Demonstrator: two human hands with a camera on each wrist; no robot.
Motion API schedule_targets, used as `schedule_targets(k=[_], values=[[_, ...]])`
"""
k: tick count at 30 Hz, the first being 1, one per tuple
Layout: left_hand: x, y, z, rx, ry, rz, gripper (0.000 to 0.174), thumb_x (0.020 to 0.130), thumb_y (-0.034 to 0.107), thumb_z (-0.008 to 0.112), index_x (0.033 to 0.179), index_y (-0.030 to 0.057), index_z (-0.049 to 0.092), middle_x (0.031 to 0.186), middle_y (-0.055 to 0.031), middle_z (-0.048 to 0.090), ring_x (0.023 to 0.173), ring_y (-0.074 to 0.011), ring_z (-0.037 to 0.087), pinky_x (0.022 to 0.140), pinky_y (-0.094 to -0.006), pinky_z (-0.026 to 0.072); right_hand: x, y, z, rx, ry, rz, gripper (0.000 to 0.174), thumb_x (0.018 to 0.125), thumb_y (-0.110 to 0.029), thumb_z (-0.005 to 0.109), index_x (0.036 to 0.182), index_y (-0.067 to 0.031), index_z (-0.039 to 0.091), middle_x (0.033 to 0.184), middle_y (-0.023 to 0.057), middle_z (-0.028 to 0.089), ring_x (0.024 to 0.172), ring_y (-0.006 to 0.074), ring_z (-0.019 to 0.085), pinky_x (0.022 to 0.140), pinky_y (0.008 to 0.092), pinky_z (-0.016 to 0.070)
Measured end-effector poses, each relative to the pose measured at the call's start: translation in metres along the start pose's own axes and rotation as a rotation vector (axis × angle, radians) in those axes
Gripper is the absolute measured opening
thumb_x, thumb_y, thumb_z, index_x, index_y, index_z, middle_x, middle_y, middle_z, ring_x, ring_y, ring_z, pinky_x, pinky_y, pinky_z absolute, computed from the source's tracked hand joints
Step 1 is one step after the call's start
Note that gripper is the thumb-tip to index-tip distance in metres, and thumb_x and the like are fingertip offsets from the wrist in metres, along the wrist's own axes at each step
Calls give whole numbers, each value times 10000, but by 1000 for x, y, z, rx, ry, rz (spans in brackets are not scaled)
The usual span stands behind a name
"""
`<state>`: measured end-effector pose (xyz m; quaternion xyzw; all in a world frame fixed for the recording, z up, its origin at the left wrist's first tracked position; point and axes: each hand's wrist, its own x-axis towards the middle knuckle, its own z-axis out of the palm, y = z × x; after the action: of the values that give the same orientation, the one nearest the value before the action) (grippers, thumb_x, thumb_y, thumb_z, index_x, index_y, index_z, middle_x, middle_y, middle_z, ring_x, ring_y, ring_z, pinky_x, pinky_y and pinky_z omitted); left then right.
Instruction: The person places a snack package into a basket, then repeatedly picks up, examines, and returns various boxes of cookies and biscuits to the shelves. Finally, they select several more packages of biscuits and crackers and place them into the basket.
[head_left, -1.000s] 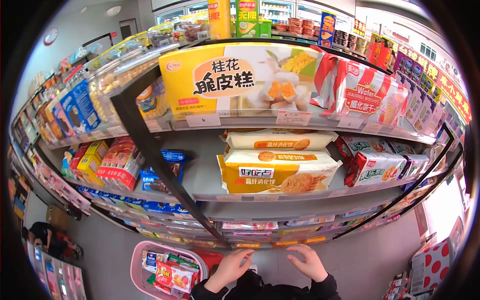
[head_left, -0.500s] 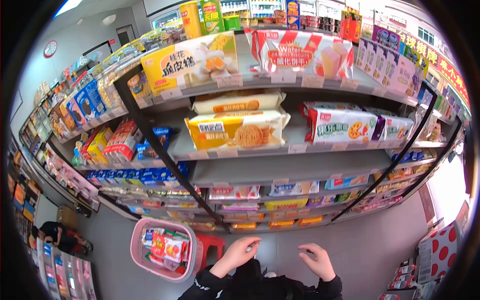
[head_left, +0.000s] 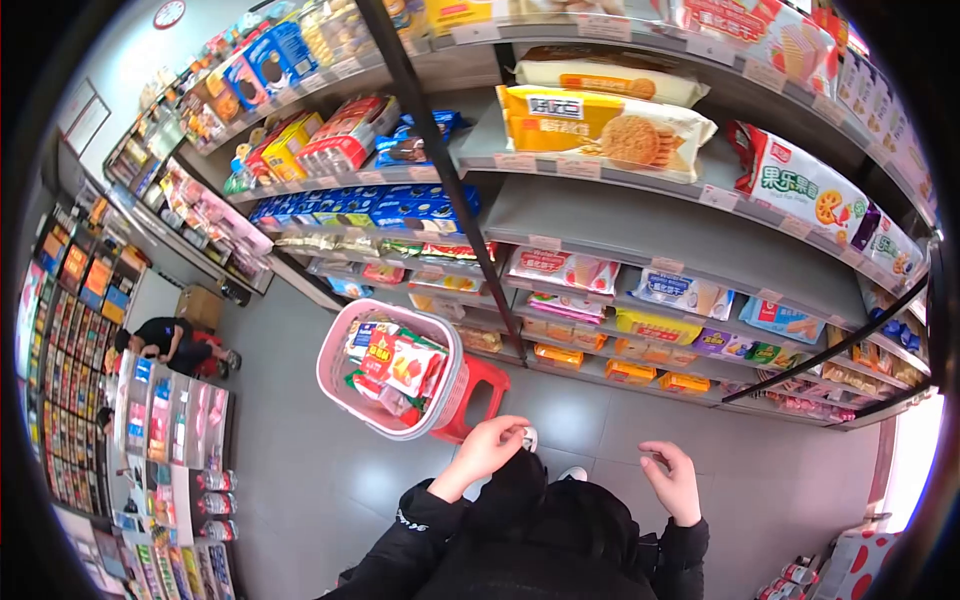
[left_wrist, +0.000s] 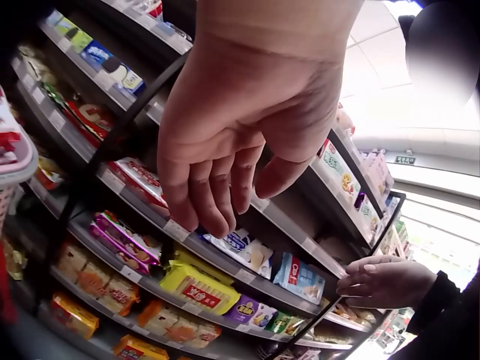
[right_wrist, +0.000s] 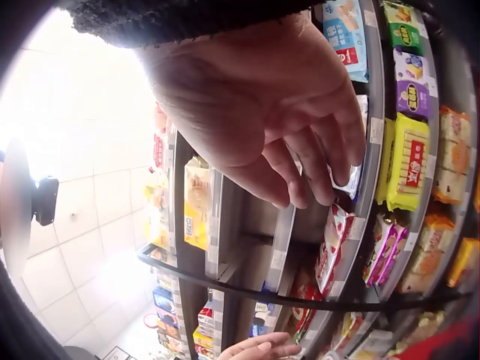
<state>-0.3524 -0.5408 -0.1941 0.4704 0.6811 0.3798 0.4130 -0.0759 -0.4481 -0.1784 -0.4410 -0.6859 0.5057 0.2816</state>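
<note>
My left hand (head_left: pixel 490 452) hangs loosely curled in front of my body, just beyond the near right side of a pink basket (head_left: pixel 452 362). It holds nothing; the left wrist view shows its fingers (left_wrist: pixel 214 191) drooping before the shelves. Packaged snacks (head_left: pixel 400 362) in red, white and blue wrappers fill the basket, which rests on a red stool (head_left: pixel 485 392). To the right, my right hand (head_left: pixel 672 480) is held in the air over the floor. In the right wrist view its fingers (right_wrist: pixel 300 165) are relaxed, with nothing in them.
A tall shelf unit with black posts (head_left: pixel 440 150) curves ahead, stocked with yellow digestive biscuits (head_left: pixel 605 130), fruit cookies (head_left: pixel 800 185) and wafer packs (head_left: pixel 562 268). A seated person (head_left: pixel 170 345) is at the left, by a low display rack (head_left: pixel 205 425). Grey tiled floor (head_left: pixel 290 480) lies below.
The head view has swung left and downward, so the shelves sit higher and the basket shows further right and larger. Both hands stay empty and keep much the same pose.
</note>
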Motion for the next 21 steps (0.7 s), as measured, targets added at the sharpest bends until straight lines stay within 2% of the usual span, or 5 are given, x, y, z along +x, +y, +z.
schedule_targets(k=[7,14,17,18,21], values=[[-4,-37,-36,-95,67,-47,239,792,102,515,1008,4,539,842,-85,616,730,-140,590,668,-254,463,19,-25,39,-77,-111,-37,198,737,-95,578,923,-25,582,865,111,583,809,222,539,704,282,425],[-7,-93,-113,-127,121,-44,227,787,70,507,999,-5,539,825,-71,612,699,-109,582,652,-224,456,59,-48,138,-172,-383,-20,246,758,-138,576,974,-20,562,899,129,583,864,265,560,706,311,453],[-8,-124,-160,-178,164,-98,239,792,-3,444,1016,-36,520,891,-91,591,774,-130,583,681,-218,460,83,-38,198,-108,-483,-10,273,778,-152,569,1001,2,543,915,125,589,862,239,569,731,297,455],[-7,-134,-176,-181,153,-102,239,792,-3,444,1016,-36,520,891,-91,591,774,-130,583,681,-218,460,92,-30,220,-19,-543,54,280,787,-156,564,1010,11,535,918,120,592,853,212,571,738,291,454],[3,-178,-220,-142,348,-120,225,776,20,489,991,-27,536,833,-106,613,756,-145,595,667,-237,458,117,-16,282,241,-635,264,296,807,-155,556,1032,33,513,893,81,590,814,128,557,730,266,451]])
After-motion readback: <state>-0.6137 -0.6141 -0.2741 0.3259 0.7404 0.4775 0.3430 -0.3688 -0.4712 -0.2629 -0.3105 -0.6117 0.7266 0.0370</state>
